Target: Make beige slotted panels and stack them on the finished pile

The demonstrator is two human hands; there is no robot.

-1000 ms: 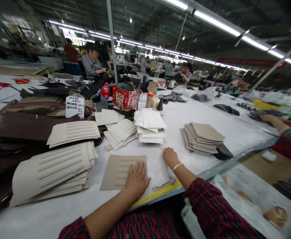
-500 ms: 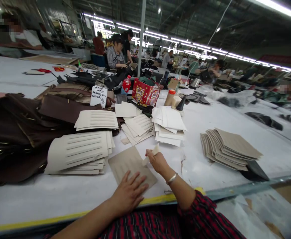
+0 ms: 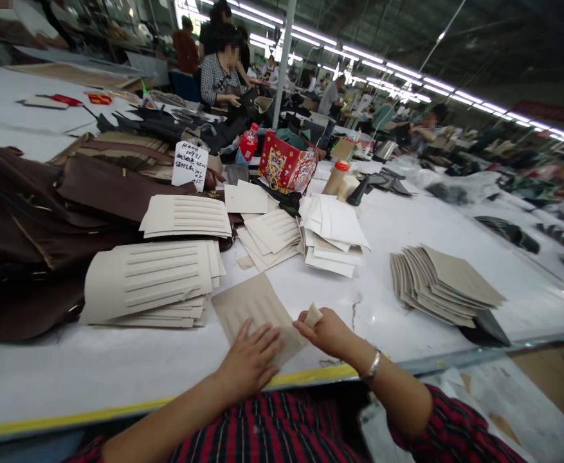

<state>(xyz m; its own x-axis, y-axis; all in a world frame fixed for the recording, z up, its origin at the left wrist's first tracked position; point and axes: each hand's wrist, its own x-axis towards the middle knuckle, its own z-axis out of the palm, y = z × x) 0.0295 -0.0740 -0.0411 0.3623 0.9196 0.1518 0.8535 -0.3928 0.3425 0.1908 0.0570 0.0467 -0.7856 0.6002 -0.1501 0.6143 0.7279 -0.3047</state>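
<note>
A tan square panel (image 3: 250,299) with faint raised ridges lies tilted on the white table close to me. My left hand (image 3: 253,354) rests flat on its near part, fingers spread. At the panel's right edge, my right hand (image 3: 327,331) is closed, thumb and fingers pinching a small cream strip (image 3: 313,314) that pokes up from the grip. Whether the strip still touches the panel is hidden by the fingers. Left of the panel is a stack of cream slotted panels (image 3: 151,276), with a second stack of slotted pieces (image 3: 188,215) behind it.
Ridged tan panels (image 3: 460,276) are piled at the right. White sheets (image 3: 334,225) sit beyond my hands. Dark brown leather pieces (image 3: 26,257) cover the left side. A red box (image 3: 286,164), a red-capped bottle (image 3: 247,143) and a handwritten card (image 3: 190,164) stand behind. Co-workers sit farther off.
My right hand has moved right and toward me along the panel's edge, bringing the cream strip with it. My left hand stays flat on the panel. The camera view has tilted slightly.
</note>
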